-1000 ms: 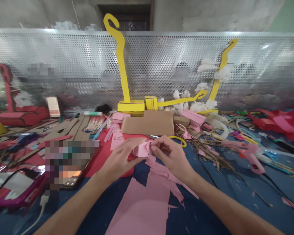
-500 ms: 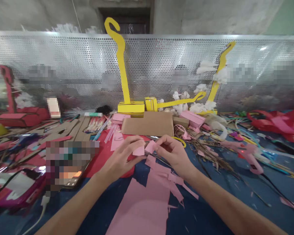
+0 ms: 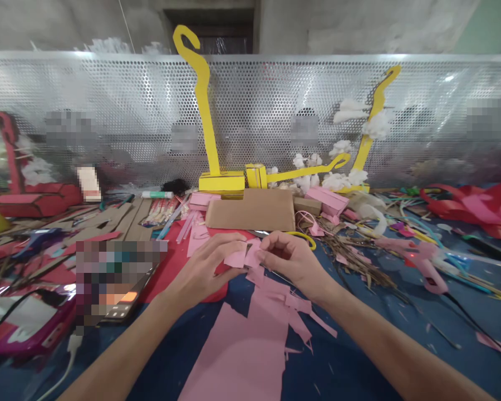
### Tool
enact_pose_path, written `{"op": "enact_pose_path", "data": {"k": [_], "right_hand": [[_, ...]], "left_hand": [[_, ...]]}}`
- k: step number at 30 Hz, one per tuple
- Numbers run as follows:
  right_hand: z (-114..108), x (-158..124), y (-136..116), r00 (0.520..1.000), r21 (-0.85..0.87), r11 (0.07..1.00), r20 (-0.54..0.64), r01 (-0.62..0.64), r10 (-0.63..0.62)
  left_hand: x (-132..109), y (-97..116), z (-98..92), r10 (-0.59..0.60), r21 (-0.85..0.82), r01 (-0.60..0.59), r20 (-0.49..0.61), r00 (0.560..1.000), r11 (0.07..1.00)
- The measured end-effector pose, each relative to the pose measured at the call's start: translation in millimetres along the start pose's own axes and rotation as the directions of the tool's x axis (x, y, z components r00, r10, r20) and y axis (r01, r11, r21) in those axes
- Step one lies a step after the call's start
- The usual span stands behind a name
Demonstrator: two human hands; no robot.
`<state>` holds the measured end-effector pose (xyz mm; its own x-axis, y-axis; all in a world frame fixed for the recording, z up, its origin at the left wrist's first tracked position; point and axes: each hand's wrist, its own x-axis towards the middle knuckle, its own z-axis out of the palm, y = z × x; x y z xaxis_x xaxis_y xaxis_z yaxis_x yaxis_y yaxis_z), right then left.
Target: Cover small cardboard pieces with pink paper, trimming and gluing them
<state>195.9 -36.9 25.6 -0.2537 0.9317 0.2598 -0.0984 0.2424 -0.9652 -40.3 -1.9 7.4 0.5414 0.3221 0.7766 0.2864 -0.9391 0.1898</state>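
Probably light and easily creased, the pink piece (image 3: 235, 259) is pinched over the table (image 3: 171, 345) by the left hand (image 3: 206, 267); the right hand (image 3: 295, 266) pinches a pink flap (image 3: 254, 256); edges seem the safest hold.

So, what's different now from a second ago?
A dark gap now shows between the pink piece in the left hand and the pink flap pinched in the right hand; earlier they looked like one closed shape. Neither hand visibly let go. The large pink sheet and glue gun stayed put.
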Motion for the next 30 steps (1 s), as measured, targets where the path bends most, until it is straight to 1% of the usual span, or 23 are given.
{"op": "enact_pose_path", "data": {"k": [6, 12, 18, 21, 26, 30], "right_hand": [[-4.6, -0.6, -10.1, 0.995, -0.001, 0.997, 0.073, -0.071, 0.071], [-6.5, -0.8, -11.2, 0.991, -0.033, 0.995, 0.092, -0.089, 0.092], [-4.0, -1.4, -10.4, 0.994, -0.023, 0.996, 0.065, -0.082, 0.084], [-3.5, -0.8, -10.0, 0.995, -0.031, 0.997, 0.07, -0.075, 0.077], [-1.8, -0.3, -9.0, 0.995, -0.014, 0.999, 0.083, -0.049, 0.05], [-1.0, -0.4, -5.7, 0.998, -0.025, 0.999, 0.057, -0.031, 0.032]], "left_hand": [[-0.8, -1.9, 0.2, -0.027, -0.003, 0.027, 0.026, 0.999, 1.0], [-1.3, -1.9, -0.8, -0.025, 0.009, 0.024, 0.055, 0.998, 1.0], [1.5, 1.3, -2.4, 0.073, 0.057, -0.079, 0.093, 0.993, 0.995], [2.1, 2.5, -2.9, 0.094, 0.077, -0.103, 0.112, 0.989, 0.992], [1.8, 4.9, -4.8, 0.114, 0.163, -0.138, 0.147, 0.983, 0.977], [3.3, 6.5, -6.1, 0.127, 0.188, -0.156, 0.155, 0.98, 0.97]]}}
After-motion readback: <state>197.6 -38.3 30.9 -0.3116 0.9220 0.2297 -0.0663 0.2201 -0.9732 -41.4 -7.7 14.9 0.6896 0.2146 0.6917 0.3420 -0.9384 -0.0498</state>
